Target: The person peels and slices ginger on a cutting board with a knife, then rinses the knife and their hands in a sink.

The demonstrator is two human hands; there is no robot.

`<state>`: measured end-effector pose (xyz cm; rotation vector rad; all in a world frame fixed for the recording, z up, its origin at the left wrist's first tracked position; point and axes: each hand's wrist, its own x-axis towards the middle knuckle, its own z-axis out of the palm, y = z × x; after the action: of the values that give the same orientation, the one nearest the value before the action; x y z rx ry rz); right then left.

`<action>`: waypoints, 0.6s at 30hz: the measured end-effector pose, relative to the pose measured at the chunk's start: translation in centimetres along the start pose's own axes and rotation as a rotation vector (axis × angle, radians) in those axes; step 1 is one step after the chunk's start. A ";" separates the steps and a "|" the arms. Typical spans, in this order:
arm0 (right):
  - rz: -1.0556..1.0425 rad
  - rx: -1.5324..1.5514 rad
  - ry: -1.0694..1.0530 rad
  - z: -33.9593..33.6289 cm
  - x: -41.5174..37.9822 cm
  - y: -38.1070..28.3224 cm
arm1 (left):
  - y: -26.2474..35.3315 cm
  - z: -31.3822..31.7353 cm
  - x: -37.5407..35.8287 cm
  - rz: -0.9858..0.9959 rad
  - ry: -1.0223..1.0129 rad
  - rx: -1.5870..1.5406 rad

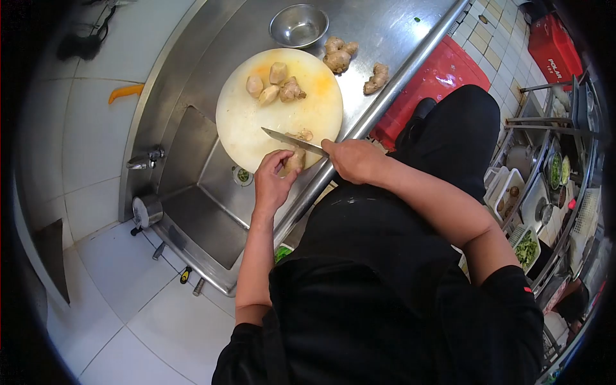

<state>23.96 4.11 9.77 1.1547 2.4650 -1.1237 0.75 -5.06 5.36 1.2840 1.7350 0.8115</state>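
My left hand (273, 182) is closed around a piece of ginger (296, 160) at the near edge of the round white cutting board (240, 131). In my right hand (351, 160) is the handle of a knife (292, 140), its blade pointing left across the board, right beside the held ginger. Small peel scraps (304, 135) lie behind the blade. Farther back on the board sit several ginger pieces, among them a pale peeled one (278, 72) and a knobbly one (292, 90). My right fingers hide most of the knife handle.
A steel bowl (299, 27) stands behind the board, with two unpeeled ginger roots (338, 55) (376, 79) to its right. The sink basin (208, 186) lies left under the board's edge. A red container (436, 86) is beyond the counter rim; shelves (545, 160) stand right.
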 end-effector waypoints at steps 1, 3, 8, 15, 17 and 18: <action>0.004 0.011 0.031 0.0 -0.4 0.0 | 0.2 -0.3 0.1 0.042 -0.011 0.026; 0.002 0.019 0.051 -0.2 -1.0 -0.1 | 0.7 -1.1 0.2 0.091 -0.003 0.160; -0.092 -0.009 0.163 -0.5 -3.5 -0.3 | 1.4 -1.1 -0.4 0.222 0.036 0.429; -0.100 -0.058 0.107 -0.9 -4.8 -0.8 | 1.2 -0.2 -0.4 0.091 0.053 0.358; -0.091 -0.071 0.073 -1.0 -4.7 -1.0 | 1.2 -0.2 -0.4 0.076 0.051 0.361; -0.092 -0.070 0.072 -0.8 -4.5 -1.0 | 1.2 -0.3 -0.3 0.069 0.048 0.364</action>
<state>26.34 1.67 12.94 1.0905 2.6142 -1.0270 1.09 -5.03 6.61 1.5803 1.9479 0.5841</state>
